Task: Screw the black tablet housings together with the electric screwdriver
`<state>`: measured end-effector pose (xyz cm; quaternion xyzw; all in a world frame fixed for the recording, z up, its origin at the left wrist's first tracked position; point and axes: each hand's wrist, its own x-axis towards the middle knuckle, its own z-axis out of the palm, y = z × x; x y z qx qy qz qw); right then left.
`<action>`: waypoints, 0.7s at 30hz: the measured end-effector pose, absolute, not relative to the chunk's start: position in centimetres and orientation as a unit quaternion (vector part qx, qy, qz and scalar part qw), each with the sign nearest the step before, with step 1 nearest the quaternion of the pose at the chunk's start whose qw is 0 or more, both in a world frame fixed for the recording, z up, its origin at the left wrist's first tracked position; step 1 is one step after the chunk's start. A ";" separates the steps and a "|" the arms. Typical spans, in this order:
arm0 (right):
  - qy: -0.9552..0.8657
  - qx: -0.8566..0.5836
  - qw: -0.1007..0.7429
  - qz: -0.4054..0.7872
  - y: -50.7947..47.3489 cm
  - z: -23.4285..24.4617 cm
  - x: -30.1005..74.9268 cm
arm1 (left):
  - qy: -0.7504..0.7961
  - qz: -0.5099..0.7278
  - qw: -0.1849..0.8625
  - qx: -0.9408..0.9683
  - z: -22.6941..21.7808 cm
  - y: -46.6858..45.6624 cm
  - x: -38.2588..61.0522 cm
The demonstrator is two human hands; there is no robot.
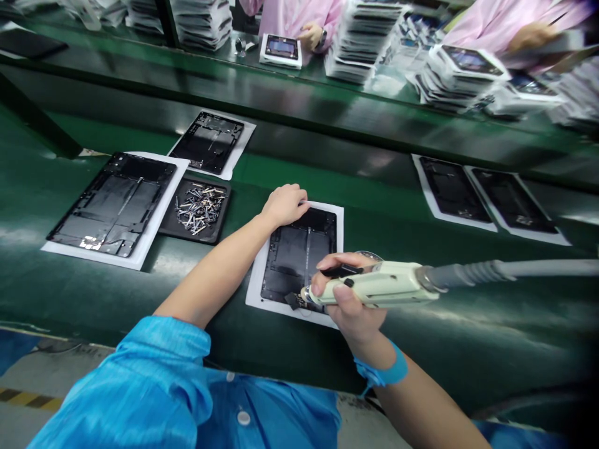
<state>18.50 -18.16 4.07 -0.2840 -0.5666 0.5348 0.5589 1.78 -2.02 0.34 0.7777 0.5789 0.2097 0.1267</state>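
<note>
Glossy green bench (276, 355): my right hand (358, 321) grips a pale-green corded driver (397, 284) at a rectangular black panel's (291, 249) near end; left hand (283, 206) opposite, grip unclear.

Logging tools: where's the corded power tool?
Head view, right of centre: the power tool is in the right hand, its tip at the middle black panel.

The bench (276, 352) has a glossy green top streaked with pale reflections. Directly on it sits a black tray (206, 234) (shallow, with a rim), with white sheets (150, 246) close to its left and behind it, while a middle sheet (255, 292) and two right-hand sheets (425, 184), side by side, lie further along.
</note>
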 end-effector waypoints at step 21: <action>-0.515 -0.307 0.633 0.490 -16.7 5.8 19.7 | 0.692 0.090 0.036 0.715 4.6 -7.6 -1.0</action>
